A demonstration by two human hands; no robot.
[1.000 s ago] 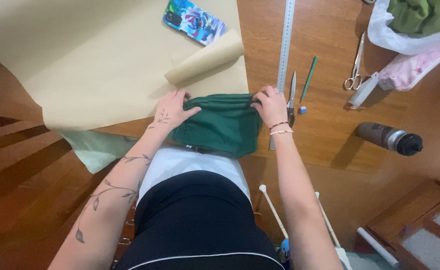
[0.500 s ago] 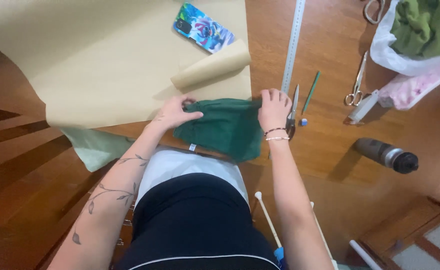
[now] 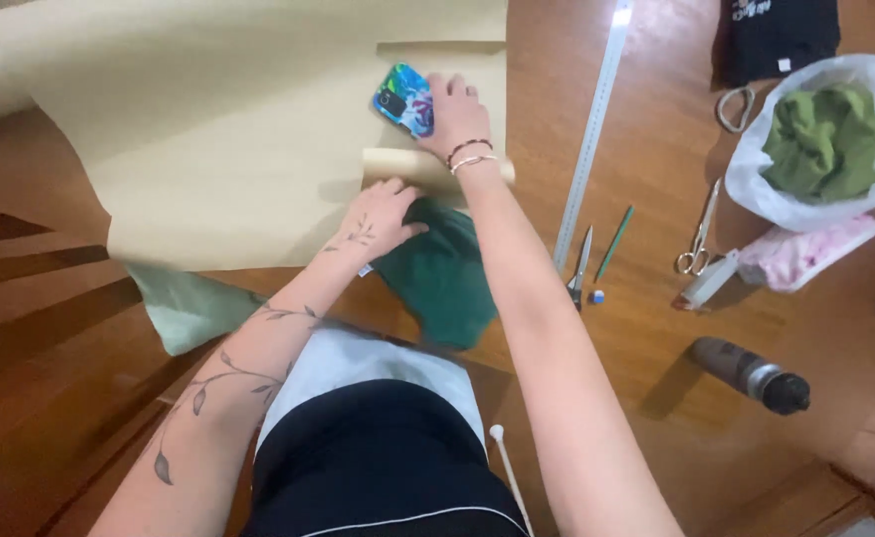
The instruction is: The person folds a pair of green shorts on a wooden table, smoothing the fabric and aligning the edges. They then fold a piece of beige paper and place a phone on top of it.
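Observation:
My left hand [image 3: 376,221] rests flat on the top edge of a folded dark green cloth [image 3: 442,278] at the near side of the wooden table [image 3: 656,338]. My right hand [image 3: 454,111] reaches forward and lies on a phone with a colourful case [image 3: 402,99]. The phone sits on a large sheet of tan paper [image 3: 218,149], whose near right corner curls into a roll [image 3: 397,164]. A pale green cloth [image 3: 189,308] pokes out from under the paper's near edge.
A long metal ruler [image 3: 591,134] lies right of the paper. Beside it are a cutter [image 3: 580,267], a green pencil [image 3: 615,242], scissors [image 3: 698,234], a white bag holding olive cloth [image 3: 823,144], a pink-patterned bundle [image 3: 805,257] and a dark bottle [image 3: 751,374].
My right hand left the green cloth and reached forward onto the phone. My left hand stayed at the cloth, which now lies more crumpled. The view shifted forward.

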